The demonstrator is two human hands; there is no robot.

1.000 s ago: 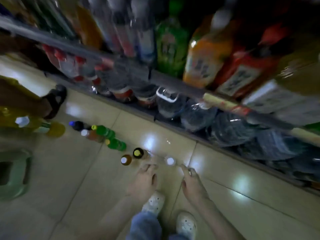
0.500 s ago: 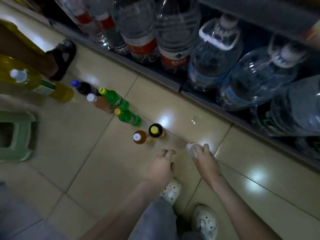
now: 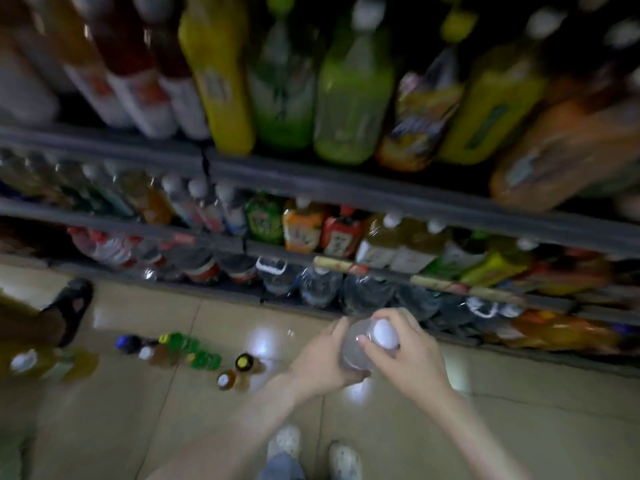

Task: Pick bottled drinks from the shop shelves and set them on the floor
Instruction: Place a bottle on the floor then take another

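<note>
You're holding a clear bottle in both hands, just above the tiled floor, in front of the bottom shelf. Your left hand is cupping its body, fingers curled underneath. Your right hand is gripping round the white cap. A row of bottles is standing on the floor to your left.

The floor is laid in large glossy beige tiles, with thin dark grout lines running between them. Patches of white glare sit on the glaze, the only strong light in a dim aisle. Along the far side rise grey metal shelves in tiers, blurred toward the top (the uppermost recess is near black). Yellowish price strips line one lower shelf edge.
</note>
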